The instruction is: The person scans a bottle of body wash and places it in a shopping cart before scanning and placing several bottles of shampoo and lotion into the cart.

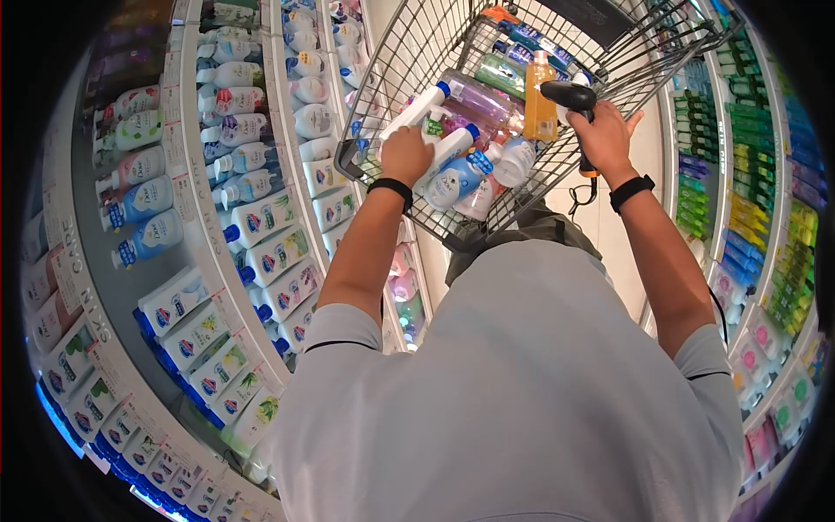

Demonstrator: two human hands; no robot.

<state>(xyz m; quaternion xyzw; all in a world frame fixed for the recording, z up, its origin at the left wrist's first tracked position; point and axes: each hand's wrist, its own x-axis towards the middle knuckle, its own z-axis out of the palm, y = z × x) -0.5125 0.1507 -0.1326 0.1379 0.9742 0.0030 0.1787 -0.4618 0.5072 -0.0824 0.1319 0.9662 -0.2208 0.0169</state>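
Observation:
A wire shopping cart stands in front of me, holding several bottles. My left hand is inside its near left side, its fingers curled over a white bottle with a blue cap. Close to that hand lie another white bottle with a blue cap and a blue pump bottle. My right hand is at the cart's right side, wrapped round a black handheld scanner. Left of the scanner an orange bottle stands out among the goods. Black bands circle both wrists.
Shelves of white and blue body-wash bottles curve along my left. On the right, another shelf carries green, yellow and blue packs. A pale tiled floor runs between them. A black cable hangs below the scanner.

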